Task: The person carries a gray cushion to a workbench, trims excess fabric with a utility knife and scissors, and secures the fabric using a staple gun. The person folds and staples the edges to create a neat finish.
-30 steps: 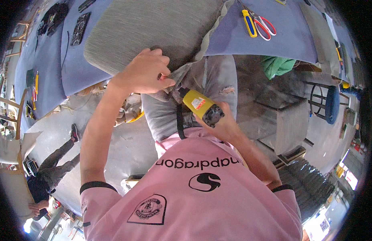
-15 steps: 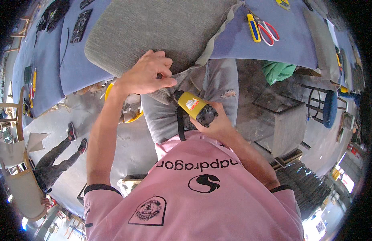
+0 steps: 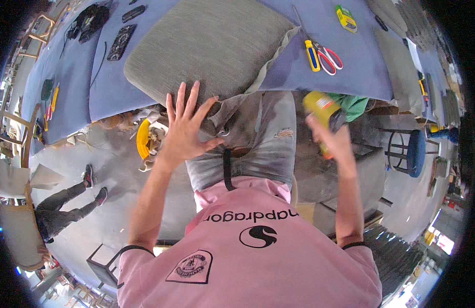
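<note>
A grey fabric-covered seat cushion (image 3: 212,46) lies on the blue-covered table and juts past its near edge towards my lap. A loose strip of its fabric (image 3: 258,79) hangs along the right side. My left hand (image 3: 186,126) is open, fingers spread, its fingertips on the cushion's near edge. Off to the right, my right hand (image 3: 332,136) grips a yellow-and-black staple gun (image 3: 322,108), blurred by motion and apart from the cushion. Its front end cannot be made out.
A screwdriver (image 3: 312,55), red-and-white scissors (image 3: 330,60) and a yellow-green box (image 3: 346,19) lie right of the cushion. A black phone-like object (image 3: 121,42) is on its left. Green cloth (image 3: 354,107) hangs below the table edge. A blue-seated chair (image 3: 416,153) stands at right; another person's legs (image 3: 68,203) show at left.
My left hand has let go of the fabric edge and spread its fingers on the cushion. My right hand has swung the staple gun away to the right, off the cushion's near corner.
</note>
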Action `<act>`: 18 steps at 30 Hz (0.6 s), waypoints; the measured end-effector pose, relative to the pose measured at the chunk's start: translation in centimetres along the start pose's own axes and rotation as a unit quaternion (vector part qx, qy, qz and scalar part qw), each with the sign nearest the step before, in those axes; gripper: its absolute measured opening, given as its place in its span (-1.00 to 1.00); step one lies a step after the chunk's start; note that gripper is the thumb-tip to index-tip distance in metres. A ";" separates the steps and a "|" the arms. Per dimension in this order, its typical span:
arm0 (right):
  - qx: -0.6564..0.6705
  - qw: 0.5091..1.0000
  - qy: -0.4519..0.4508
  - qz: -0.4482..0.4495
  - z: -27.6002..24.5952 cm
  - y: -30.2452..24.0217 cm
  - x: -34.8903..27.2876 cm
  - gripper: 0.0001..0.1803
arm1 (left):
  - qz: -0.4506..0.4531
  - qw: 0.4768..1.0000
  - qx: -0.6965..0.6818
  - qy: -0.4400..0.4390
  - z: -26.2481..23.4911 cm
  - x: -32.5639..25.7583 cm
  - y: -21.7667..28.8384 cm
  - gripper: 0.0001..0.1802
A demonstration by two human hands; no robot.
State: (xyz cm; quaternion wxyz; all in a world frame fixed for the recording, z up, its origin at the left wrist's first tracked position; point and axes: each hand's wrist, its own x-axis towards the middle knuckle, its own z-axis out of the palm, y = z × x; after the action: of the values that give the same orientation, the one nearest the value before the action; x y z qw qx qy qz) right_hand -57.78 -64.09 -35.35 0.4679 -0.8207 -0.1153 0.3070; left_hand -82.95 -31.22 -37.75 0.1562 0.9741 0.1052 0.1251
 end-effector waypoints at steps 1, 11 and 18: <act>-0.050 0.998 0.038 -0.025 -2.2 -0.2 2.2 -0.40 | -0.026 0.999 -0.023 0.028 1.4 -0.5 0.6 0.07; -0.410 0.809 0.317 -0.276 -15.6 2.4 19.2 -0.38 | -0.003 0.998 0.026 0.064 4.2 -1.5 0.1 -0.02; -0.297 0.847 0.208 -0.388 -4.9 -2.8 11.7 -0.43 | 0.076 0.989 0.085 0.099 1.6 0.1 -1.1 0.03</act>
State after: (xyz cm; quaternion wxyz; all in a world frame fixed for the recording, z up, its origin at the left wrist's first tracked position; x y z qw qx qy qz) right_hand -45.30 -60.45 -35.82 0.2959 -0.8533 -0.4104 -0.1262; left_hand -82.59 -30.62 -39.62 0.0520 0.9717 0.0561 0.2234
